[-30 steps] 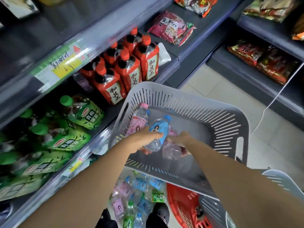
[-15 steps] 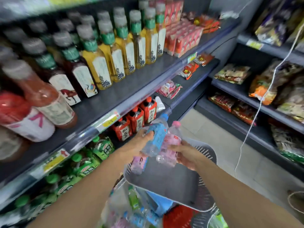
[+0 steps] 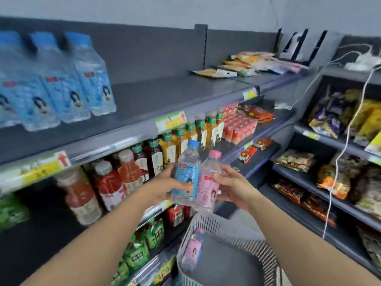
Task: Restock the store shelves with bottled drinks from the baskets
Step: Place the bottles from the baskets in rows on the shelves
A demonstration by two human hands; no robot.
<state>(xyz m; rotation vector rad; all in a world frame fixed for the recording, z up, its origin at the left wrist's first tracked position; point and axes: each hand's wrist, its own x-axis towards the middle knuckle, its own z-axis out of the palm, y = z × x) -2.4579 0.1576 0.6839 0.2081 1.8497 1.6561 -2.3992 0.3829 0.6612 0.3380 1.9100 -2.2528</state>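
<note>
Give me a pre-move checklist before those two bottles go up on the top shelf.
1. Left hand has a firm hold on the blue-label bottle: ok, fingers wrap its body.
2. Right hand holds the pink-label bottle: ok, upright, cap on.
3. Free space on the top shelf right of the blue bottle row: ok, bare surface there.
4. Blue matches the product already in that row: ok, same label and cap colour.
5. A slot for pink bottles on the shelves: cannot tell, none seen.
6. Grey basket emptied: not ok, one pink bottle lies inside.
</note>
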